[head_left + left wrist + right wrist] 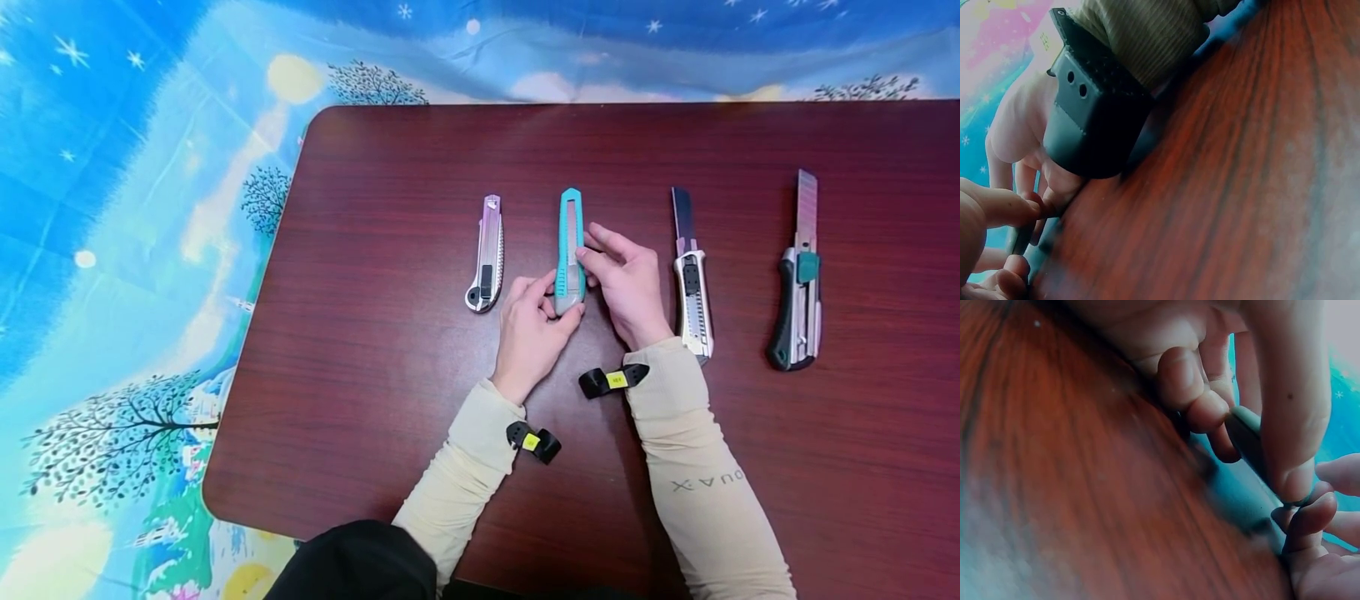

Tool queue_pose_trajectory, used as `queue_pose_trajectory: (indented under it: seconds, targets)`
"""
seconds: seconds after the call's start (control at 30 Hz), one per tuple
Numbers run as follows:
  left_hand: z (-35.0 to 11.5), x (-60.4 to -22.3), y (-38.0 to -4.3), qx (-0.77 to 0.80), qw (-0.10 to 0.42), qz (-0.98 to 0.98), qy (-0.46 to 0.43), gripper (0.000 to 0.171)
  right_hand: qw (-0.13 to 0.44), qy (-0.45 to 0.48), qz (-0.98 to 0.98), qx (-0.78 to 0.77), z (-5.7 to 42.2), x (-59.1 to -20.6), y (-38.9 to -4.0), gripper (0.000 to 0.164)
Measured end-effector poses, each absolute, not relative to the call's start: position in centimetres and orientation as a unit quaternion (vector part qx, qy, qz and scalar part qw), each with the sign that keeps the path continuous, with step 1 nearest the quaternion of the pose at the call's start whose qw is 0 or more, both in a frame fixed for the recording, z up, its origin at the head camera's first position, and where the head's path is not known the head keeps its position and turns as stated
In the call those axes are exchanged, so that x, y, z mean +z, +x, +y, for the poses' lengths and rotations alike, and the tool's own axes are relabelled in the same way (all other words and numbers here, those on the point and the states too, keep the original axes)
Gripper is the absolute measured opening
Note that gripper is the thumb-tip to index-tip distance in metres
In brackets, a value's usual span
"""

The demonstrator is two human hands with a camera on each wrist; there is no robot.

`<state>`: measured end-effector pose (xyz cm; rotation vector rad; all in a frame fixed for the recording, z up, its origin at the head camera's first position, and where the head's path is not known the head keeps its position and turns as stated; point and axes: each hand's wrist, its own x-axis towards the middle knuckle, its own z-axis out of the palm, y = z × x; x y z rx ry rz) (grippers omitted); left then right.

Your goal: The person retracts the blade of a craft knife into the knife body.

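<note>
A teal snap-off utility knife (572, 250) with a grey butt stands blade end away from me, at the middle of the head view. My left hand (531, 329) grips its butt end between thumb and fingers. At the knife's right edge my right hand (626, 279) pinches with its fingertips, one finger stretched out beyond. The right wrist view shows the left thumb (1291, 419) against the grey butt (1245, 428) and the right fingers (1313, 515) close beside. In the left wrist view the knife (1021, 240) is mostly hidden by fingers.
A slim silver utility knife (487, 258) lies to the left on the brown table (375, 375). On the right are a silver knife with a black blade (693, 300) and a larger black and green one (798, 308), both with blades out. Patterned blue cloth (150, 250) surrounds the table.
</note>
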<state>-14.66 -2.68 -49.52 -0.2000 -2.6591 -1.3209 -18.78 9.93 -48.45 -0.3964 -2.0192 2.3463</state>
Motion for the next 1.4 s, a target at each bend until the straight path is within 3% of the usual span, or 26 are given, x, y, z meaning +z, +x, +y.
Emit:
queue_pose_trajectory:
  seconds: [0.33,1.17,1.4]
  targets:
    - [-2.65,-49.57,-14.62,-0.436,0.096,-0.893,-0.060,0.049,-0.006,-0.120,-0.652,0.749,9.82,-47.94,-18.64,0.045]
    - [-2.75,-49.43,-13.98,-0.429,0.067,-0.900,-0.048,0.049,0.020,-0.133,-0.619,0.774,9.51,-48.32,-18.23,0.034]
    - [-2.69,-49.46,-13.87,-0.432,0.080,-0.896,-0.055,0.048,0.030,-0.133,-0.615,0.777,9.44,-48.22,-18.10,0.031]
